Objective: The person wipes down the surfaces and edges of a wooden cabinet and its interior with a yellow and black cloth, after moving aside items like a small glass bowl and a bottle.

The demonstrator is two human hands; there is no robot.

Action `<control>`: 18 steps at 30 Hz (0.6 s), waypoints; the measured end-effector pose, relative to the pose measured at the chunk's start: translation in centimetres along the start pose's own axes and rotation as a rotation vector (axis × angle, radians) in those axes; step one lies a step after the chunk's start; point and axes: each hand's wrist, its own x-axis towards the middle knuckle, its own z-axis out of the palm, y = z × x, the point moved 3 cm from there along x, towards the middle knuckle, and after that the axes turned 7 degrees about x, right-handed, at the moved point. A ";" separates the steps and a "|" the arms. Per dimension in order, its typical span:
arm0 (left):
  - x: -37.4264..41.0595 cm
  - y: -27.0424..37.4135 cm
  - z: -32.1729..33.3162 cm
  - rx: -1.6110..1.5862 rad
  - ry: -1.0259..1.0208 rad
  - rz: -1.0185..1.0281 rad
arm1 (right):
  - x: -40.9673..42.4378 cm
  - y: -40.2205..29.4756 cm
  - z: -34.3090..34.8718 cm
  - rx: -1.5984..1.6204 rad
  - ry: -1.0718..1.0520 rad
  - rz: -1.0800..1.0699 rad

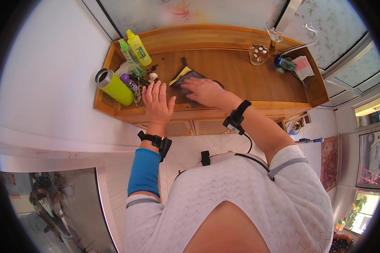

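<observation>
My right hand (205,93) lies over a dark grey cloth with a yellow edge (190,75), pressing it against the wooden cabinet top (234,76). The hand is slightly blurred and its palm side is hidden. With thumb apart, my left hand (158,102) holds nothing and hovers at or just above the cabinet's front edge; contact is unclear. Close to its fingertips are a whitish shell-like object (153,77) and a pale cord (138,95). Several small dark beads or seeds (152,68) are scattered behind them.
On the left stand an uncapped lime-green flask (117,88), a purple-topped container (129,83), a green spray bottle (131,58) and a yellow bottle (139,49). To the right are a spotted glass ornament (258,54), a glass swan (283,61) and pink-white packets (303,67). A raised rim surrounds the top.
</observation>
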 end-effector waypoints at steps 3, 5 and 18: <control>0.5 0.9 0.1 -0.013 -0.046 0.009 | -0.5 4.6 -1.2 -0.057 -0.051 0.186; 0.8 1.6 0.5 -0.009 -0.056 0.007 | -0.6 7.2 -2.4 -0.091 -0.069 0.277; 2.8 4.2 2.2 0.030 -0.096 0.019 | -11.4 16.2 -7.9 -0.187 -0.006 0.659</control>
